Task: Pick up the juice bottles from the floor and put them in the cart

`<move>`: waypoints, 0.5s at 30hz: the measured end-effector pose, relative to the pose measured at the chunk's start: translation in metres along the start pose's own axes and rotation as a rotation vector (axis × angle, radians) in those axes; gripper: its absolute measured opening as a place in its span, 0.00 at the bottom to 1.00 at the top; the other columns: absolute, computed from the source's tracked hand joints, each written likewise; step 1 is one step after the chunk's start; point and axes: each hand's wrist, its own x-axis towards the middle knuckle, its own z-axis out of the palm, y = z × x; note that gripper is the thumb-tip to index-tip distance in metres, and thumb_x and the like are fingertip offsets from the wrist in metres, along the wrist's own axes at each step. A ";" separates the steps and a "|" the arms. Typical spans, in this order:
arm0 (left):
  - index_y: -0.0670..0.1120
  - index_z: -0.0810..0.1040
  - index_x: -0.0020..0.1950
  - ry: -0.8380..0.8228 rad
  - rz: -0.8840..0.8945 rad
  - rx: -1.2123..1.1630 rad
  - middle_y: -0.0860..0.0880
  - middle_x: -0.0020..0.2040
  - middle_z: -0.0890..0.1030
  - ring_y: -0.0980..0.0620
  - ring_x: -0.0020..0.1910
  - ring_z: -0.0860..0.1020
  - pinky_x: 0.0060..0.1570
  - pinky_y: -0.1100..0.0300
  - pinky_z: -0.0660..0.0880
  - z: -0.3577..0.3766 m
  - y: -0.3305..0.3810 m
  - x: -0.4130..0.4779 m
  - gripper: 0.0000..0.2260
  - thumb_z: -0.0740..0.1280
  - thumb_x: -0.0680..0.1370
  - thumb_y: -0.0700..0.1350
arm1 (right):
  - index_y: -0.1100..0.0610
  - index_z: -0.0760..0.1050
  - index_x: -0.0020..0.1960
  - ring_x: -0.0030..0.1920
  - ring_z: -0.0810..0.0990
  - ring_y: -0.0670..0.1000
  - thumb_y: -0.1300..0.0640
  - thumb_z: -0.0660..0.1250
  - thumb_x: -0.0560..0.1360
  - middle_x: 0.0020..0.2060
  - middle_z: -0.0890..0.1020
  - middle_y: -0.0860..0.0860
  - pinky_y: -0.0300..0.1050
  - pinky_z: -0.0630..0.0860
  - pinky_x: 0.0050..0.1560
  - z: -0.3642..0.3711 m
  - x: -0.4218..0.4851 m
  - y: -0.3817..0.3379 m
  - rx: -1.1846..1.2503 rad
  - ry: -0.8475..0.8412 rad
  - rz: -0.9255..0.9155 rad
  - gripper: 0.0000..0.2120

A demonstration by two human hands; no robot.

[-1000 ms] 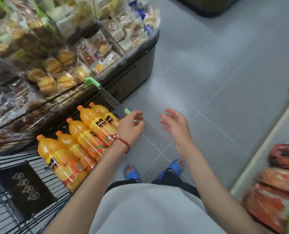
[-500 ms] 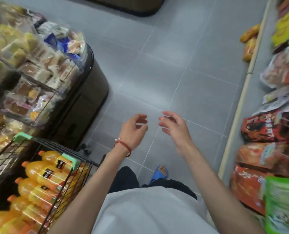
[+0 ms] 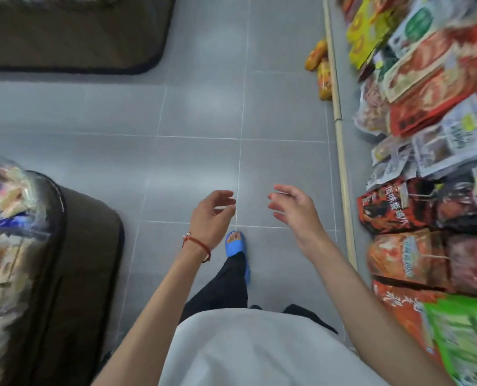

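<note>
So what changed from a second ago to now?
The left hand came off the cart's green handle, and the view swung right until the cart and its bottles left the frame. The orange bottles on the floor by the snack shelf now sit nearer. Unchanged: the right hand is empty, fingers loosely curled, held out in front.

Two hands (left hand (image 3: pixel 211 215), right hand (image 3: pixel 294 210)), two orange juice bottles (image 3: pixel 315 55), one blue sandal (image 3: pixel 235 243), one red bracelet (image 3: pixel 199 245)
</note>
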 end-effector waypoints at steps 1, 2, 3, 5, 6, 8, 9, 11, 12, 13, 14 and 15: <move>0.43 0.80 0.62 -0.021 0.006 -0.001 0.47 0.53 0.84 0.53 0.48 0.81 0.46 0.71 0.75 -0.001 0.010 0.023 0.14 0.67 0.78 0.34 | 0.51 0.78 0.59 0.47 0.83 0.46 0.59 0.69 0.80 0.50 0.85 0.49 0.45 0.78 0.56 0.001 0.016 -0.012 0.018 0.026 0.007 0.09; 0.44 0.80 0.62 -0.037 0.007 -0.004 0.47 0.53 0.84 0.53 0.47 0.81 0.45 0.71 0.75 -0.004 0.021 0.046 0.13 0.67 0.78 0.34 | 0.52 0.78 0.60 0.48 0.83 0.47 0.59 0.69 0.80 0.51 0.84 0.50 0.45 0.78 0.57 0.003 0.031 -0.025 0.033 0.050 0.017 0.09; 0.45 0.80 0.62 -0.047 0.003 -0.008 0.48 0.53 0.84 0.54 0.47 0.81 0.46 0.70 0.75 -0.007 0.031 0.067 0.13 0.67 0.78 0.35 | 0.52 0.79 0.60 0.49 0.83 0.47 0.59 0.69 0.80 0.51 0.84 0.50 0.46 0.78 0.58 0.004 0.045 -0.037 0.043 0.070 0.026 0.09; 0.46 0.80 0.61 -0.048 -0.001 -0.016 0.48 0.53 0.85 0.52 0.47 0.82 0.49 0.63 0.77 -0.013 0.051 0.107 0.13 0.67 0.78 0.35 | 0.51 0.79 0.60 0.50 0.84 0.47 0.59 0.69 0.81 0.52 0.85 0.51 0.46 0.79 0.59 0.007 0.073 -0.064 0.067 0.099 0.027 0.09; 0.46 0.80 0.61 -0.053 -0.011 -0.015 0.48 0.53 0.85 0.50 0.48 0.82 0.51 0.59 0.78 -0.016 0.060 0.127 0.13 0.67 0.78 0.36 | 0.50 0.79 0.59 0.50 0.84 0.47 0.59 0.69 0.81 0.53 0.85 0.51 0.46 0.79 0.59 0.007 0.088 -0.076 0.084 0.112 0.029 0.08; 0.46 0.81 0.61 -0.081 -0.037 0.001 0.47 0.54 0.85 0.49 0.49 0.82 0.51 0.57 0.77 -0.017 0.079 0.164 0.13 0.67 0.78 0.35 | 0.49 0.79 0.58 0.50 0.84 0.48 0.59 0.69 0.81 0.53 0.85 0.51 0.46 0.79 0.58 0.005 0.116 -0.099 0.116 0.144 0.041 0.08; 0.46 0.81 0.61 -0.099 -0.039 0.007 0.47 0.54 0.85 0.49 0.49 0.82 0.51 0.57 0.76 -0.016 0.089 0.182 0.13 0.67 0.78 0.35 | 0.49 0.79 0.58 0.51 0.84 0.48 0.58 0.69 0.81 0.52 0.86 0.51 0.45 0.79 0.58 0.004 0.130 -0.109 0.134 0.159 0.040 0.08; 0.47 0.81 0.60 -0.130 -0.036 0.018 0.47 0.55 0.85 0.48 0.50 0.82 0.51 0.56 0.77 -0.010 0.107 0.221 0.13 0.67 0.78 0.35 | 0.49 0.79 0.58 0.52 0.84 0.49 0.59 0.68 0.81 0.52 0.85 0.51 0.46 0.79 0.58 0.002 0.164 -0.128 0.168 0.191 0.043 0.08; 0.47 0.80 0.60 -0.146 -0.038 0.030 0.47 0.55 0.85 0.48 0.50 0.82 0.51 0.57 0.76 -0.005 0.117 0.241 0.13 0.67 0.78 0.35 | 0.50 0.79 0.58 0.52 0.84 0.50 0.59 0.68 0.81 0.51 0.85 0.51 0.46 0.79 0.59 0.000 0.182 -0.137 0.181 0.209 0.051 0.08; 0.47 0.80 0.61 -0.165 -0.041 0.045 0.47 0.55 0.85 0.48 0.50 0.82 0.49 0.58 0.76 0.000 0.126 0.260 0.13 0.67 0.78 0.36 | 0.50 0.79 0.58 0.52 0.84 0.50 0.60 0.68 0.81 0.52 0.85 0.52 0.47 0.79 0.60 -0.002 0.200 -0.146 0.192 0.226 0.061 0.09; 0.46 0.80 0.62 -0.184 -0.042 0.058 0.47 0.56 0.85 0.48 0.51 0.82 0.48 0.59 0.75 0.006 0.135 0.280 0.13 0.66 0.79 0.36 | 0.51 0.78 0.59 0.52 0.84 0.51 0.60 0.68 0.81 0.52 0.85 0.53 0.49 0.79 0.61 -0.005 0.219 -0.155 0.202 0.239 0.068 0.09; 0.46 0.80 0.62 -0.198 -0.044 0.065 0.47 0.56 0.84 0.49 0.50 0.82 0.47 0.61 0.75 0.012 0.145 0.300 0.13 0.66 0.79 0.36 | 0.52 0.78 0.61 0.52 0.84 0.51 0.61 0.68 0.81 0.53 0.84 0.53 0.49 0.79 0.62 -0.008 0.240 -0.164 0.209 0.245 0.075 0.10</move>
